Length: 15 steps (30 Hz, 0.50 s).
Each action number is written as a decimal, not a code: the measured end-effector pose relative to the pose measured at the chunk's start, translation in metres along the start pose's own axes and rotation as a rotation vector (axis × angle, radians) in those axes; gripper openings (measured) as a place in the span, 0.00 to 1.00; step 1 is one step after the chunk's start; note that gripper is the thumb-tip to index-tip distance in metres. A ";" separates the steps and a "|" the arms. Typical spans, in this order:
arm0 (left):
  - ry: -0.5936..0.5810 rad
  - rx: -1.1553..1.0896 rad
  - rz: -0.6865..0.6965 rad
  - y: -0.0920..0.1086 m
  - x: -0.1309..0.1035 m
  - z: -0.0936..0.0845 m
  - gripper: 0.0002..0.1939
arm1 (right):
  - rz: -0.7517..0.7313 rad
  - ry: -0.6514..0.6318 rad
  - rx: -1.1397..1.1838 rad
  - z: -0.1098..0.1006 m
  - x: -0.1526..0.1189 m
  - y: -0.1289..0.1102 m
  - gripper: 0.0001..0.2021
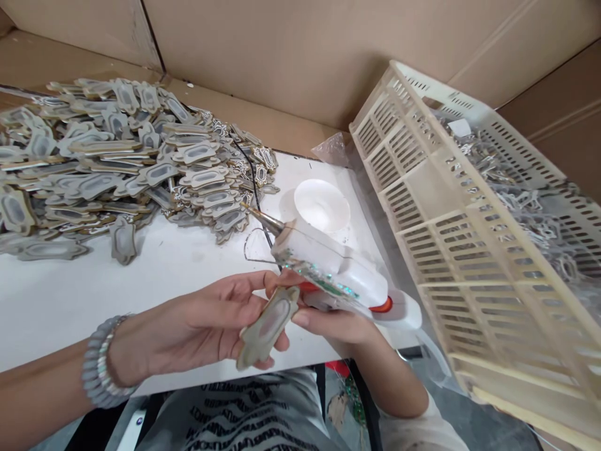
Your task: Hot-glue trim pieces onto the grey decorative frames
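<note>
My left hand (206, 326) holds a flat grey-beige plaque (267, 329) with an oval recess, tilted above the table's front edge. A white glue gun (333, 260) with a red trigger and green glitter stuck on its side rests in my right hand (335, 322), its metal nozzle pointing up and to the left. The tips of both hands come close together at the plaque's upper end. Beyond them, a big heap of similar plaques (103, 175) covers the left and back of the white table (188, 275).
Behind the glue gun stands a white round dish (322, 205). A cream plastic crate (436, 219) holding small metallic pieces and clear bags leans at the right. Cardboard walls (282, 56) border the back. A black cord (253, 175) runs beside the heap.
</note>
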State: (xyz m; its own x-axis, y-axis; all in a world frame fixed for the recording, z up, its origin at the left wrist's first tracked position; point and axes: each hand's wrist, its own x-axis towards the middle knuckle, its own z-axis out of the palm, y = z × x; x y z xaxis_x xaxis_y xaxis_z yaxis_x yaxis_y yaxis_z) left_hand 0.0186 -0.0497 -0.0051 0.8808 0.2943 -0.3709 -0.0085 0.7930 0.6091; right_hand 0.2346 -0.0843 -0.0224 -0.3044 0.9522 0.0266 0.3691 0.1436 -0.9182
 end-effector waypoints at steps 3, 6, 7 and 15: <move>0.059 0.119 0.118 0.006 0.000 -0.003 0.31 | 0.033 -0.046 0.128 -0.002 -0.001 -0.002 0.23; 0.276 0.422 0.379 0.019 -0.005 -0.010 0.25 | 0.034 0.072 0.170 -0.006 0.000 -0.007 0.21; 0.377 0.547 0.491 0.024 -0.007 -0.013 0.21 | 0.022 0.116 0.176 -0.007 0.000 -0.009 0.21; 0.926 1.049 1.150 0.032 -0.024 -0.008 0.13 | -0.178 0.213 -0.021 -0.001 0.004 -0.005 0.09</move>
State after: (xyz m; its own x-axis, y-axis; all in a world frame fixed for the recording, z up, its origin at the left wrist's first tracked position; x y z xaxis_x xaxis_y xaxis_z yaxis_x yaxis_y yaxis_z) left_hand -0.0065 -0.0268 0.0177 0.1285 0.8537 0.5046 0.2354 -0.5206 0.8207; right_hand 0.2318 -0.0809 -0.0170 -0.1750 0.9465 0.2712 0.3451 0.3169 -0.8835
